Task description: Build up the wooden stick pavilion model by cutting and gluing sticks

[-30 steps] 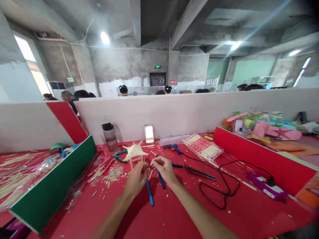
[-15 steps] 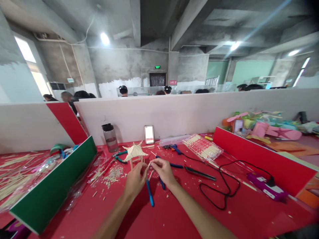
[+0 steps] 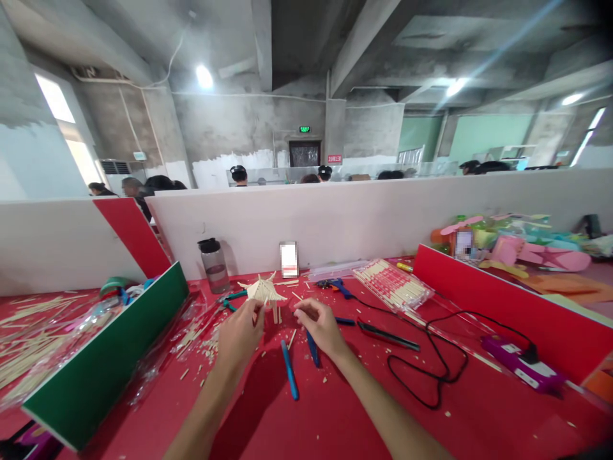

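A small model pavilion (image 3: 262, 291) made of pale sticks stands on the red table, its roof ribbed and its corners pointed. My left hand (image 3: 241, 332) is at the model's near left side, thumb and fingers pinched together. Whatever it holds is too small to name. To the right of the model is my right hand (image 3: 322, 327), raised over the table with thumb and index finger curled together at the tips; I cannot make out what is between them. Below and between the hands lies a blue pen-like tool (image 3: 290, 370). Blue-handled pliers (image 3: 312, 348) lie partly under my right hand.
A water bottle (image 3: 214, 265) and a propped phone (image 3: 288, 259) stand at the back. To the right are a blue glue gun (image 3: 342, 287), bundled sticks (image 3: 393, 284), a black cutter (image 3: 389, 335) and a looping cable (image 3: 433, 402). Green (image 3: 110, 358) and red (image 3: 512, 313) dividers flank the table.
My hands have come apart from a pinch over one small pale piece. The left has moved left toward the model, and the right has shifted slightly right.
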Demonstrator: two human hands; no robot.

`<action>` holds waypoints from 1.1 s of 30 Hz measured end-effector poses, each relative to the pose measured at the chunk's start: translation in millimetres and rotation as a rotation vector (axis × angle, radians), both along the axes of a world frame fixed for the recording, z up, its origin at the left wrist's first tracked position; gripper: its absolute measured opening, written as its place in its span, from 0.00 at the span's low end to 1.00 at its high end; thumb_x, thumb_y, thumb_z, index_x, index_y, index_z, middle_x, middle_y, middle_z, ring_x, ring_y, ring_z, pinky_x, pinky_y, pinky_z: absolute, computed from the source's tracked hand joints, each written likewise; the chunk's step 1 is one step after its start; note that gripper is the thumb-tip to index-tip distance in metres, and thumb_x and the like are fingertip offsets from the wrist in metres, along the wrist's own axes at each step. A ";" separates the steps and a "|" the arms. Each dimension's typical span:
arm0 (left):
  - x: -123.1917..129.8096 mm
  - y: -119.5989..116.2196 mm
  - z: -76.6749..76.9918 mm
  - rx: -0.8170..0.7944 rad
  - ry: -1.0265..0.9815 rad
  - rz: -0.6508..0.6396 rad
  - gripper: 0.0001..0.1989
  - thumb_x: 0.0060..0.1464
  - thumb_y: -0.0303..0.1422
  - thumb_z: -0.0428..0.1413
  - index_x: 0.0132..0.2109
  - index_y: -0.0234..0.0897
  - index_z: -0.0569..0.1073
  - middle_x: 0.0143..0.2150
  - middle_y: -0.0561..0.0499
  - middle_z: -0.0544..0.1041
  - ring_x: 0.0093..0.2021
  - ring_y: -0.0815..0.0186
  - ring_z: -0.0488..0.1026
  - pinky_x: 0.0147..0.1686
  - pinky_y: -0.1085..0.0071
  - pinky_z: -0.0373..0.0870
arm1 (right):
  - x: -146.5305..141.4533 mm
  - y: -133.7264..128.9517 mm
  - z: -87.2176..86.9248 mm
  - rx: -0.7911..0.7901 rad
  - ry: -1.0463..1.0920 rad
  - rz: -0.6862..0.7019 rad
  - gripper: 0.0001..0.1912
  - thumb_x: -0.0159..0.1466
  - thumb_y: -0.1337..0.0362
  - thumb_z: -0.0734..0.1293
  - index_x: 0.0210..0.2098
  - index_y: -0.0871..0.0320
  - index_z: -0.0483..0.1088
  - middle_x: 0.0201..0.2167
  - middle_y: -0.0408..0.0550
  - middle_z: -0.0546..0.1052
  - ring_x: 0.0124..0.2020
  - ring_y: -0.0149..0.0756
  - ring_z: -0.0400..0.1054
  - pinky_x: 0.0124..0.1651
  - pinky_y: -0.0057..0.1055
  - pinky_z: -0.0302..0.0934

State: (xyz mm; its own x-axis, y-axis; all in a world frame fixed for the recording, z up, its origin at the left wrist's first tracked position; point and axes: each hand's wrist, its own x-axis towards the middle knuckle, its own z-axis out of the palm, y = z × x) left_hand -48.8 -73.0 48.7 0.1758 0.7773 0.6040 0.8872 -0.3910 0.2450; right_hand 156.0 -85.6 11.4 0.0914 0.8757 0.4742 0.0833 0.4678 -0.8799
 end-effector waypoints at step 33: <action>12.1 26.0 -2.4 0.278 0.324 -0.047 0.10 0.65 0.32 0.49 0.46 0.38 0.75 0.48 0.42 0.77 0.48 0.51 0.68 0.48 0.58 0.59 | -23.1 91.7 47.5 0.123 -0.573 0.045 0.04 0.59 0.63 0.73 0.29 0.55 0.79 0.28 0.46 0.81 0.30 0.37 0.74 0.33 0.28 0.62</action>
State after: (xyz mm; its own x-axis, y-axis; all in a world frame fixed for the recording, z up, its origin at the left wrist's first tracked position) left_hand -36.7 -46.9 46.2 0.4225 0.5794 0.6970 0.8806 -0.4446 -0.1641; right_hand 132.9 6.1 58.9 -0.2459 0.8082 0.5351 0.5072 0.5777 -0.6395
